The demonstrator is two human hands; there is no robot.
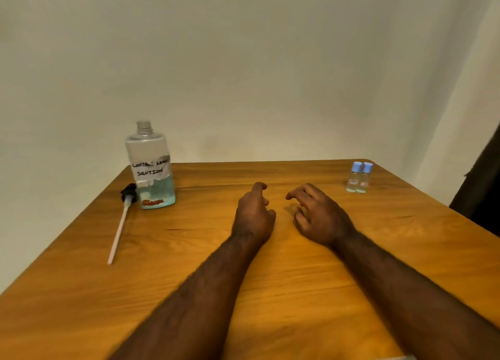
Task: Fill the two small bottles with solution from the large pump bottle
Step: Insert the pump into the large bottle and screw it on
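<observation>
Presently: clear uncapped large plastic bottle (150,167), black pump (123,219) lying beside it; two blue-capped small bottles (358,178) far right; left hand (254,216), right hand (318,213) loosely curled, empty, on wooden table (81,292)

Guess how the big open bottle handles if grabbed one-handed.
Large bottle looks roughly a third full, so probably light and bottom-weighted, unlikely to tip. Its neck is uncapped, so tilting could spill. Clear, thin-looking plastic may flex when squeezed.
</observation>
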